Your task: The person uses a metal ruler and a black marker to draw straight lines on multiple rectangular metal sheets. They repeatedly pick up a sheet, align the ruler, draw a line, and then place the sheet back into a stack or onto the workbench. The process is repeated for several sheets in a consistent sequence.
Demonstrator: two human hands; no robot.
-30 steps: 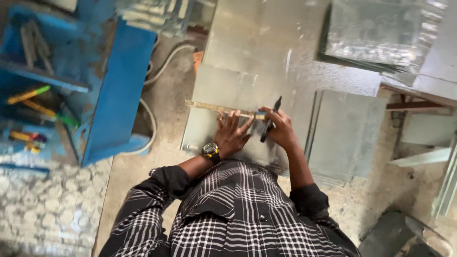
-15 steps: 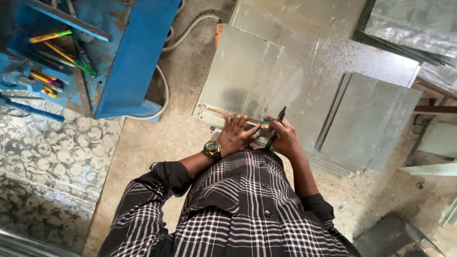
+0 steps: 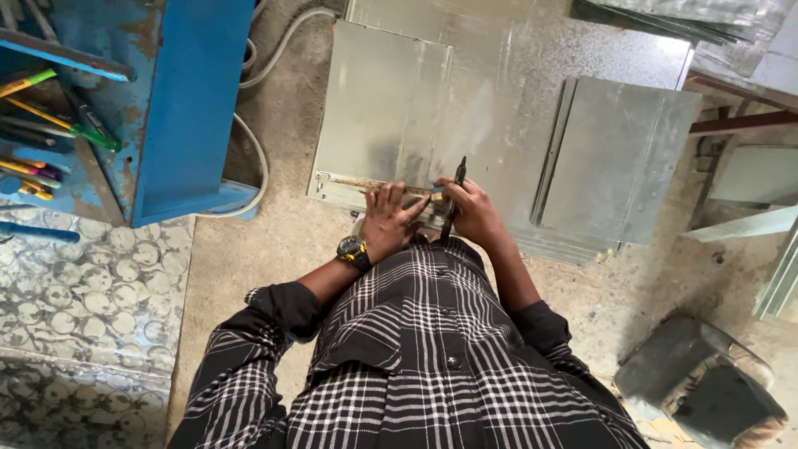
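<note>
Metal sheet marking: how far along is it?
Done: the ruler lies along the near edge of the metal sheet. In hand: the left hand presses the ruler down; the right hand holds a black pen at it. No drawn line is visible, so marking remains.

Both arms reaching forward and bent at the elbows, left hand (image 3: 389, 218) lying flat with the fingers spread, palm down, right hand (image 3: 472, 212) just beside it, fingers curled closed in a writing grip
</note>
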